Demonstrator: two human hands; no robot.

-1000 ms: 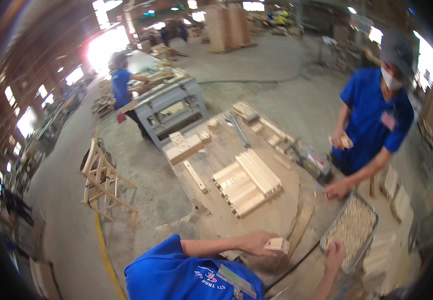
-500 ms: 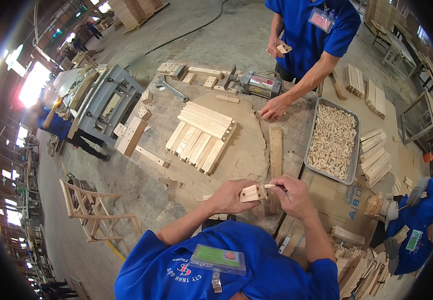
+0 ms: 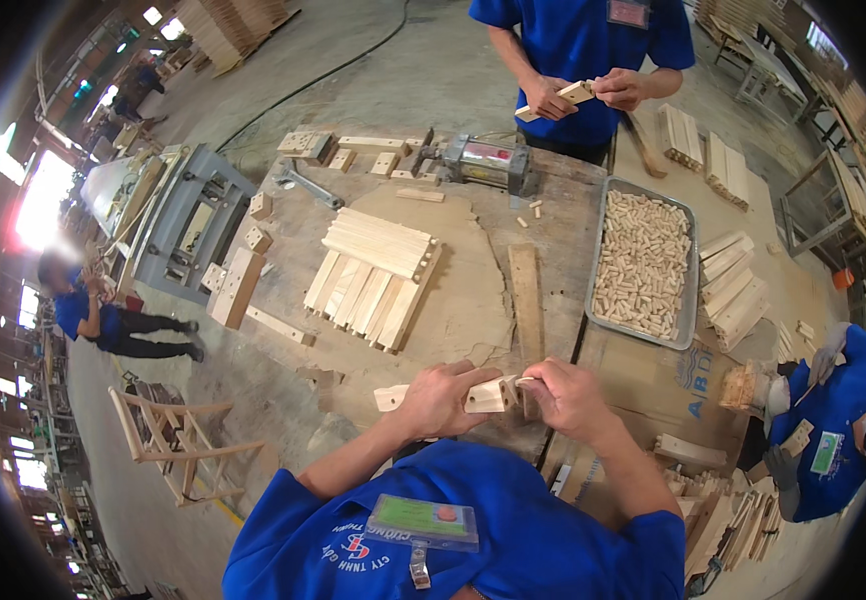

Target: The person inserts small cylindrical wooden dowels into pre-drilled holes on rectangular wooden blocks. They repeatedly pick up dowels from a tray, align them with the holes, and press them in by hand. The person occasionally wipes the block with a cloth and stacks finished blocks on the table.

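- Head view: clasping a block (image 3: 493, 396) in the left hand (image 3: 440, 400), fingers curled round it, above the near edge of the table (image 3: 568, 205), with its drilled end bared toward the right hand (image 3: 568, 395).
- Pinching what looks like a dowel (image 3: 525, 381) between right thumb and forefinger, close to that end; cannot tell its depth in any hole.
- Note also the drilled wood (image 3: 390, 398) showing past the left hand; cannot tell whether part of the block.
- Grip the block firmly and well back, left fingertips clear of the drilled end.
- Line up the dowel straight with its hole before pressing; at a slant, likely to bind or chip the wood.
- Press steadily with the thumb, bracing the block against the left palm.
- Stay clear of the strip (image 3: 526, 300) running toward the table's near edge.
- Draw spare dowels (image 3: 643, 262) from the tray (image 3: 690, 330) along the table's right edge, probably an easy reach for the right hand.
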